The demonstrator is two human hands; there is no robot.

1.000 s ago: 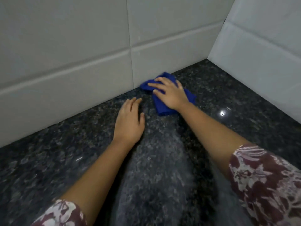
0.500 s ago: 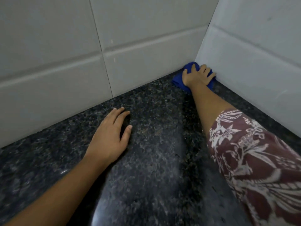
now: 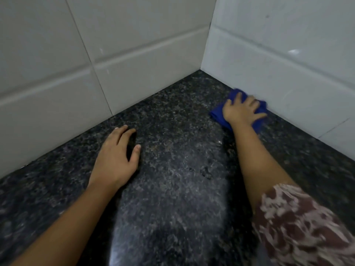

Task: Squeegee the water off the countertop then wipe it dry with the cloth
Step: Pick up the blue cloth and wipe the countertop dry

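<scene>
A folded blue cloth (image 3: 218, 114) lies on the dark speckled granite countertop (image 3: 172, 121), against the foot of the right tiled wall. My right hand (image 3: 242, 110) presses flat on the cloth with fingers spread, covering most of it. My left hand (image 3: 115, 160) rests palm down on the counter at centre left, fingers straight, holding nothing. A few small water droplets (image 3: 205, 172) sit on the counter between my arms. No squeegee is in view.
White tiled walls meet in a corner (image 3: 201, 68) at the back: one wall (image 3: 96, 54) runs along the left and back, the other (image 3: 288, 64) along the right. A patterned maroon sleeve (image 3: 299, 227) covers my right upper arm.
My right hand has slid the cloth from the back wall into the corner, then out along the right wall toward me. My left hand has stayed flat on the counter.
</scene>
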